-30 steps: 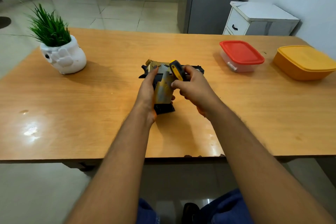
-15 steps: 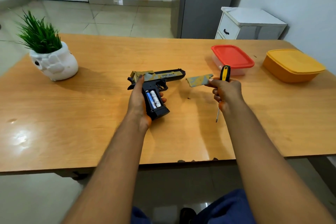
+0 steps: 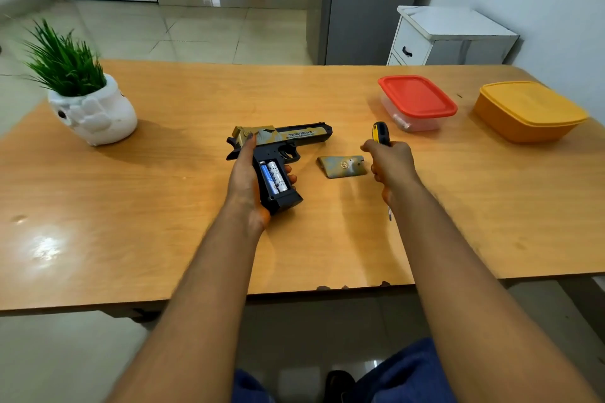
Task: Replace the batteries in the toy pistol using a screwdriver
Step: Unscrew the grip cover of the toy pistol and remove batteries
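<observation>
- A potted plant point(image 3: 82, 88) in a white pot stands near the table's point(image 3: 163, 255) left edge, well apart from the work.
- The left hand point(image 3: 245, 180) wraps the grip of the toy pistol point(image 3: 278, 154) near the middle of the table, thumb up along the rear of the slide and fingertips curled round the far side of the grip; the barrel points toward the right edge.
- The grip's compartment lies open and faces up, with two batteries point(image 3: 274, 177) seated side by side; their long axis runs down the grip, from the trigger end toward the butt nearest the person.
- The cover plate point(image 3: 342, 166) rests flat on the table just right of the pistol, between the two hands and touching neither.
- The right hand point(image 3: 391, 163) is closed round the screwdriver point(image 3: 381, 137), yellow-and-black handle up and away, shaft pointing down toward the near edge, tip just beyond the wrist.
- The batteries lie to the left of this hand, past the cover plate; the left hand is closer but occupied, so the right hand likely has to set the tool down before prying them out.
- A red-lidded box point(image 3: 417, 101) and an orange box point(image 3: 527, 111) sit by the far right corner, both closed.
</observation>
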